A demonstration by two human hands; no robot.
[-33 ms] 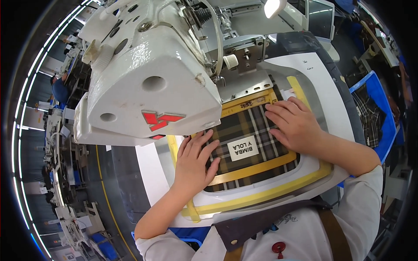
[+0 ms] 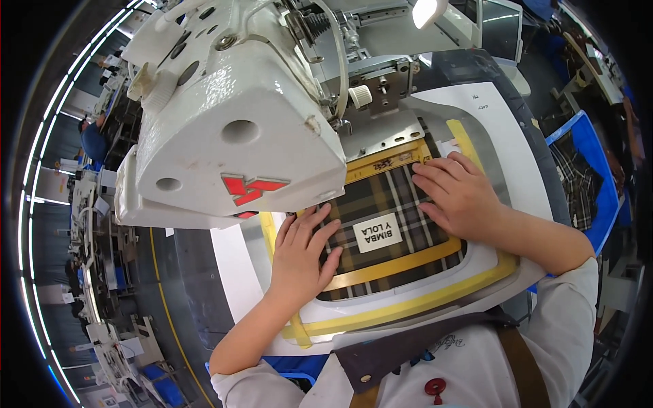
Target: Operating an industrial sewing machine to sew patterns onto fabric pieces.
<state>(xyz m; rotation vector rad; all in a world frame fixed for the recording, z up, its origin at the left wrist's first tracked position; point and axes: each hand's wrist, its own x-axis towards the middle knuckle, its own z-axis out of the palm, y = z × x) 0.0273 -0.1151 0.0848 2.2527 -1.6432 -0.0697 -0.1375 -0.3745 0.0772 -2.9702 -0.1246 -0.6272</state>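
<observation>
Dark plaid fabric (image 2: 371, 197) lies flat beneath a gold-coloured frame (image 2: 394, 267). On the fabric rests a small white label (image 2: 377, 232) with dark lettering, upside down to me. My left hand (image 2: 297, 255) lies flat at the left edge of the fabric, fingers stretched out and holding nothing. At the upper right edge, my right hand (image 2: 464, 197) presses its spread fingertips on the fabric and frame. Over the frame's far strip sits a metal clamp plate (image 2: 391, 139). The white sewing machine head (image 2: 238, 160) hangs over the far left; its needle area is partly hidden.
A pale template edged with yellow tape (image 2: 408, 317) surrounds the frame, over a white sheet (image 2: 228, 255) on a dark table (image 2: 194, 289). A blue bin (image 2: 607, 211) with plaid pieces stands at right. A lamp (image 2: 428, 12) glows at the back.
The fabric, frame and label have shifted very slightly left, and both hands moved with them. The hands keep the same flat pose.
</observation>
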